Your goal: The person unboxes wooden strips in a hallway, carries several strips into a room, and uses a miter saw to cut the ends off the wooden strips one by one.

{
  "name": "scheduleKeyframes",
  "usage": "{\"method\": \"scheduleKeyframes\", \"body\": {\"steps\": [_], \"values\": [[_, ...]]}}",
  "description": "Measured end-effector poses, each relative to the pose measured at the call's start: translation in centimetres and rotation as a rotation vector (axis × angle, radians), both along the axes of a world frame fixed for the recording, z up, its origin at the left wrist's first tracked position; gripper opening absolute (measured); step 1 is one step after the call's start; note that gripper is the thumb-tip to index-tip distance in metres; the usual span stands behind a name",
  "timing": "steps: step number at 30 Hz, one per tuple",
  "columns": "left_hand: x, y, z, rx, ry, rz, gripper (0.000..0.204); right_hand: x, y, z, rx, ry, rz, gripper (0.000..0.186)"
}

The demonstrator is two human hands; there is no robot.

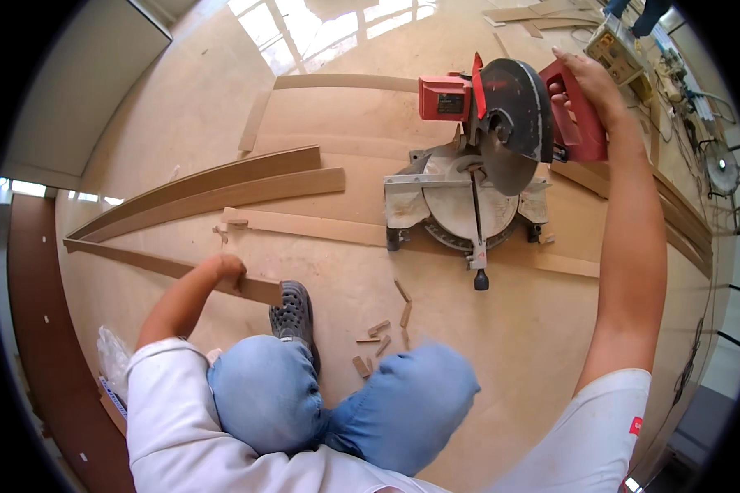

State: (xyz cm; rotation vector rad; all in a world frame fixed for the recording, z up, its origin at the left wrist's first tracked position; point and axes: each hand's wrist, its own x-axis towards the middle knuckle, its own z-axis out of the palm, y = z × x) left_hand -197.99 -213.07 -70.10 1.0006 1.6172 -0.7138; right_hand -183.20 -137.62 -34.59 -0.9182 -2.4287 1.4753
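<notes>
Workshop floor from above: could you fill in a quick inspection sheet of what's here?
Surface: tan board floor, dusty.
Job's things: red mitre saw, blade raised; long wood strip on the floor.
Clutter: small offcuts near the knees; more long strips beside the saw.
Hands: right hand grips the saw's handle; left hand grips the strip's end.
Cables: tangle of cords far right.
Surroundings: standing fan at right; dark board at left; sunlit patch at top.
</notes>
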Motion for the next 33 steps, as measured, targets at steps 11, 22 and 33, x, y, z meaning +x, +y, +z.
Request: {"method": "scheduleKeyframes", "body": {"steps": [11, 22, 33], "values": [[11.0, -13.2, -7.4, -0.349, -0.333, -0.275, 0.051, 0.8, -0.7, -0.1, 0.041, -0.076, -0.003, 0.05], [-6.3, 13.1, 0.7, 1.217, 0.707, 0.306, 0.055, 0.9, -1.2, -0.1, -0.025, -0.033, 0.004, 0.045], [-13.2, 10.5, -1.2, 1.033, 0.639, 0.292, 0.074, -0.8, -3.3, -0.7, 0.024, -0.045, -0.027, 0.039]]}}
